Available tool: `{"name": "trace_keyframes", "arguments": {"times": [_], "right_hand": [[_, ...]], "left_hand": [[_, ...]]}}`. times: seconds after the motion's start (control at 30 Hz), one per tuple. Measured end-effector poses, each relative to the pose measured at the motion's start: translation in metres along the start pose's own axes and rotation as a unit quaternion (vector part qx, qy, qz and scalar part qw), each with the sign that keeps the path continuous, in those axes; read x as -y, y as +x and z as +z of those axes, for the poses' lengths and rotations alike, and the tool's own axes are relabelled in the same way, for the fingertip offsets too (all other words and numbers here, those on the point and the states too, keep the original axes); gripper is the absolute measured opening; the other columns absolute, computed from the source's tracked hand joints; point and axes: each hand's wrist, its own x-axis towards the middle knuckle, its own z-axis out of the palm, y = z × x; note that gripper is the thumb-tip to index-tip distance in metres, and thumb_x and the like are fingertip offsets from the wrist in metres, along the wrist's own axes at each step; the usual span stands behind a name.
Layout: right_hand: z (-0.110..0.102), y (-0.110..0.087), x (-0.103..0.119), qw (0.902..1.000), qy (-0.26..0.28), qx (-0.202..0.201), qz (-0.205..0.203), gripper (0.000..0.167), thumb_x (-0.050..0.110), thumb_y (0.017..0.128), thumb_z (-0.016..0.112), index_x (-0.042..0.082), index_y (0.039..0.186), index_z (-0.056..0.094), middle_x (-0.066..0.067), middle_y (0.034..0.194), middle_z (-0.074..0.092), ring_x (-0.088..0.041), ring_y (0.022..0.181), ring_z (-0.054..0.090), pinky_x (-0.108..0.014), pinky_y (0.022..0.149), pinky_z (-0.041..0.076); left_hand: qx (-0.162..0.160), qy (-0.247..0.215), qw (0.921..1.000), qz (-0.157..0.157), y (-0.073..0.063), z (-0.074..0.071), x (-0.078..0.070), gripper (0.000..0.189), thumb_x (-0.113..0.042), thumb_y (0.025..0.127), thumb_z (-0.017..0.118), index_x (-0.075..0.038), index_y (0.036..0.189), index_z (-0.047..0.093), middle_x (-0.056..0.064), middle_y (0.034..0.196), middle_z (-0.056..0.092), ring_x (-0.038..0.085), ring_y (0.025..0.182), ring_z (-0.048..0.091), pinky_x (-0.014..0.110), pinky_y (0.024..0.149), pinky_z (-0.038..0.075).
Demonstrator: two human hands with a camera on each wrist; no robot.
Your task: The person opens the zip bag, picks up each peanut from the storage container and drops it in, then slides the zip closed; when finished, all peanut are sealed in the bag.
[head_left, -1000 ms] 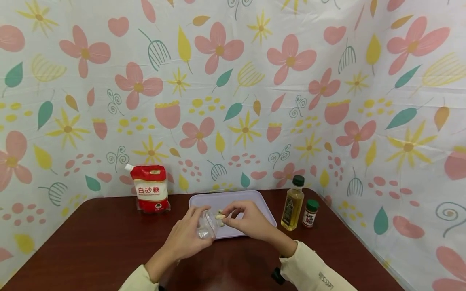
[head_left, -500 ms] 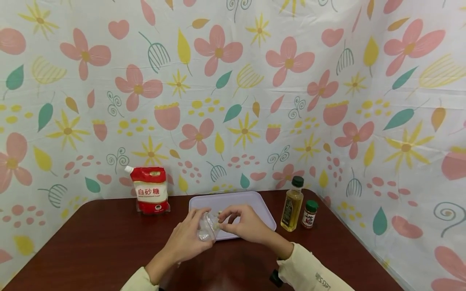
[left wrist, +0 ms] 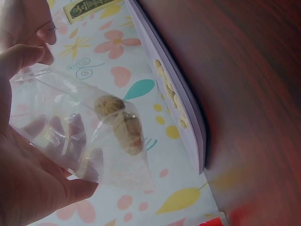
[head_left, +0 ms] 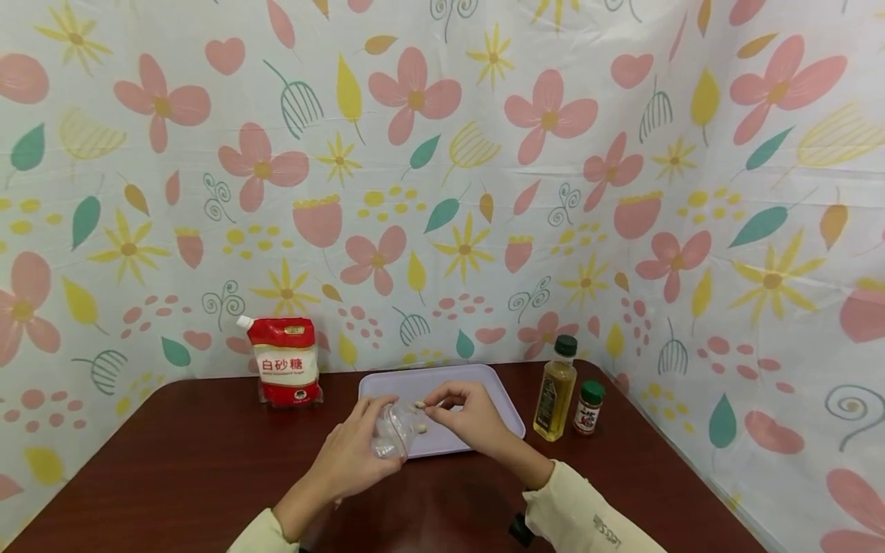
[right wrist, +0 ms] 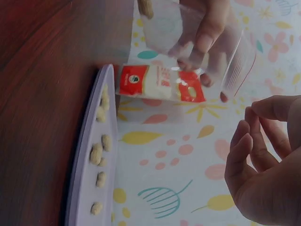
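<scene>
My left hand [head_left: 349, 453] grips a clear plastic zip bag [head_left: 392, 434], tilted with its mouth toward my right hand [head_left: 470, 418]. Through the film in the left wrist view, unshelled peanuts [left wrist: 128, 134] show at the bag's bottom. In the right wrist view, my right hand [right wrist: 263, 169] hovers just outside the zip edge, fingers loosely bent and fingertips near each other, with nothing visible among them. Beyond both hands lies a pale lilac tray [head_left: 415, 376]. Several peanuts [right wrist: 96, 153] are scattered over it, partly hidden by the hands in the head view.
Back left stands a red and white sugar pouch [head_left: 288, 361] with a white spout. To the tray's right are an oil bottle [head_left: 555, 392] with a dark cap and a small green-lidded jar [head_left: 588, 407]. A flowered curtain [head_left: 442, 192] closes off the dark wooden table's back.
A second ago my right fingers pinched a pale peanut by the bag. They moved left to its mouth, then drew back right, with no peanut visible in them now. The left hand stays nearly still.
</scene>
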Motion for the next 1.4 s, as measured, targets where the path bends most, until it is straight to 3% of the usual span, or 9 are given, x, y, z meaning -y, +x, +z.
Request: {"name": "trace_keyframes", "arguments": {"times": [0.23, 0.4, 0.53, 0.7, 0.8, 1.07, 1.4], "right_hand": [[0.001, 0.002, 0.006, 0.9995, 0.013, 0.011, 0.027, 0.005, -0.006, 0.086, 0.068, -0.003, 0.086, 0.073, -0.023, 0.093, 0.071, -0.038, 0.075, 0.067, -0.025, 0.064, 0.051], [0.005, 0.003, 0.008, 0.9991, 0.001, 0.024, 0.035, 0.004, -0.005, 0.085, 0.069, -0.008, 0.087, 0.071, -0.022, 0.089, 0.071, -0.035, 0.074, 0.068, -0.024, 0.063, 0.050], [0.013, 0.007, -0.011, 0.9987, -0.011, 0.027, 0.041, 0.005, -0.007, 0.084, 0.069, -0.008, 0.087, 0.072, -0.022, 0.088, 0.071, -0.032, 0.073, 0.068, -0.023, 0.063, 0.051], [0.026, 0.014, -0.046, 0.9984, -0.020, 0.028, 0.045, 0.008, -0.005, 0.080, 0.073, -0.002, 0.087, 0.075, -0.015, 0.084, 0.073, -0.013, 0.066, 0.065, -0.023, 0.059, 0.051], [0.031, 0.016, -0.052, 0.9976, -0.030, 0.039, 0.048, 0.008, -0.002, 0.079, 0.075, -0.001, 0.087, 0.075, -0.011, 0.082, 0.073, -0.008, 0.066, 0.063, -0.023, 0.058, 0.050], [0.039, 0.021, -0.059, 0.9908, -0.102, 0.083, 0.033, 0.004, 0.001, 0.078, 0.077, 0.002, 0.082, 0.076, -0.001, 0.078, 0.072, -0.013, 0.073, 0.061, -0.023, 0.060, 0.049], [0.050, 0.021, -0.065, 0.9845, -0.114, 0.120, 0.059, 0.010, 0.002, 0.075, 0.080, 0.000, 0.084, 0.076, -0.008, 0.082, 0.073, -0.013, 0.073, 0.064, -0.025, 0.061, 0.051]], "left_hand": [[-0.003, -0.003, 1.0000, -0.004, 0.000, -0.002, 0.002, 0.074, -0.037, 0.071, 0.083, -0.019, 0.135, 0.052, -0.004, 0.115, 0.052, 0.010, 0.073, 0.052, 0.032, 0.062, 0.045], [-0.003, -0.008, 0.9998, -0.017, 0.000, -0.005, 0.005, 0.074, -0.037, 0.072, 0.084, -0.020, 0.136, 0.051, -0.002, 0.116, 0.052, 0.011, 0.075, 0.053, 0.033, 0.062, 0.045], [-0.001, -0.008, 0.9998, -0.021, 0.001, -0.006, 0.008, 0.074, -0.038, 0.072, 0.084, -0.021, 0.136, 0.051, -0.004, 0.114, 0.051, 0.009, 0.076, 0.053, 0.032, 0.062, 0.044], [-0.004, -0.008, 0.9998, -0.020, 0.000, -0.008, 0.009, 0.073, -0.035, 0.072, 0.084, -0.022, 0.136, 0.051, -0.003, 0.113, 0.051, 0.009, 0.073, 0.051, 0.032, 0.061, 0.044], [-0.006, -0.010, 0.9997, -0.019, 0.000, -0.009, 0.009, 0.074, -0.035, 0.072, 0.084, -0.022, 0.136, 0.052, -0.003, 0.113, 0.051, 0.009, 0.074, 0.051, 0.031, 0.061, 0.044], [-0.015, -0.009, 0.9997, -0.016, -0.001, -0.012, 0.010, 0.074, -0.035, 0.071, 0.084, -0.021, 0.136, 0.052, -0.006, 0.113, 0.051, 0.009, 0.080, 0.055, 0.029, 0.060, 0.043], [-0.019, -0.012, 0.9994, -0.027, -0.002, -0.016, 0.009, 0.074, -0.033, 0.071, 0.085, -0.018, 0.137, 0.053, -0.005, 0.109, 0.050, 0.012, 0.080, 0.053, 0.030, 0.061, 0.043]]}}
